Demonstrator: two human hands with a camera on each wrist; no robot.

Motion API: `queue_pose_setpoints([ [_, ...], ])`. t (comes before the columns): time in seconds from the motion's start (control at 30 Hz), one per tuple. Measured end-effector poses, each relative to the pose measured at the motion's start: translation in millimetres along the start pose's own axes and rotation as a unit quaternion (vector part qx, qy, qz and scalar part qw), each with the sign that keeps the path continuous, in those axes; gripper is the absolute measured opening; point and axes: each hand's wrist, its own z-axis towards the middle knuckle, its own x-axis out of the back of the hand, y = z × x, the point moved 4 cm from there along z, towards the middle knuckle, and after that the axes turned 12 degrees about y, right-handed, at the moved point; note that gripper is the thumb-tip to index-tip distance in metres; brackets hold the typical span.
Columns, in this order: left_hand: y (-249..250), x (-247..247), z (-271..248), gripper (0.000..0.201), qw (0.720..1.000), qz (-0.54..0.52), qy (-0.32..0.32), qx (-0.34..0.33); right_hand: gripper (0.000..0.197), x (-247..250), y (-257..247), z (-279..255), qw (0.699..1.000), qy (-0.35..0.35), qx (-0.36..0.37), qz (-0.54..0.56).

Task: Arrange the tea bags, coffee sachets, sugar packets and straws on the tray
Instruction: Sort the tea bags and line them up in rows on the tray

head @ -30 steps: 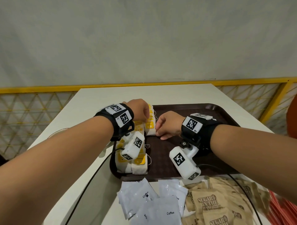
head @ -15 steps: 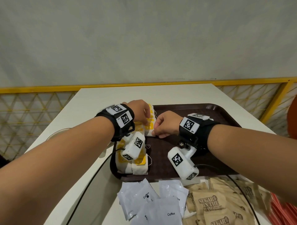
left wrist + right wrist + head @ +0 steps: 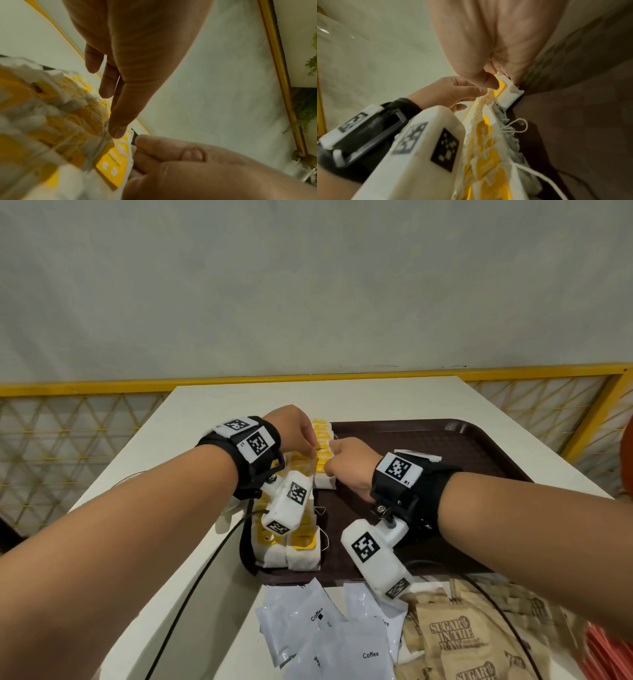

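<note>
White tea bags (image 3: 303, 546) with yellow tags lie in rows down the left side of the dark brown tray (image 3: 428, 440). My left hand (image 3: 294, 433) hovers over the far end of the rows, and its straight fingers (image 3: 118, 129) touch the tops of the bags. From the right, my right hand (image 3: 346, 463) pinches one tea bag (image 3: 510, 92) at that far end between thumb and fingers. Coffee sachets (image 3: 329, 638), brown sugar packets (image 3: 455, 635) and red straws (image 3: 613, 655) lie on the table in front of the tray.
The tray sits on a white table (image 3: 239, 398) beside a yellow lattice railing (image 3: 548, 412). Most of the tray to the right of the tea bags is bare. A black cable (image 3: 191, 587) runs along the tray's left edge.
My right hand has slid left and slightly forward to the tea bag rows, closing up to my left hand. The left hand has barely moved.
</note>
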Motion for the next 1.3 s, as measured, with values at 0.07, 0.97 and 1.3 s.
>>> queue_pose_setpoints([
  [0.07, 1, -3, -1, 0.015, 1.0, 0.009, -0.005, -0.004, 0.058, -2, 4, 8, 1.0, -0.006, -0.002, 0.015],
  [0.97, 3, -16, 2, 0.036, 0.984, 0.163, -0.032, 0.062, 0.076, 14, 10, 1, 0.994, 0.026, 0.069, -0.084],
  [1.3, 0, -18, 8, 0.035, 0.983, 0.176, -0.011, 0.057, 0.065, 14, 1, 0, 0.983, 0.022, 0.094, -0.157],
])
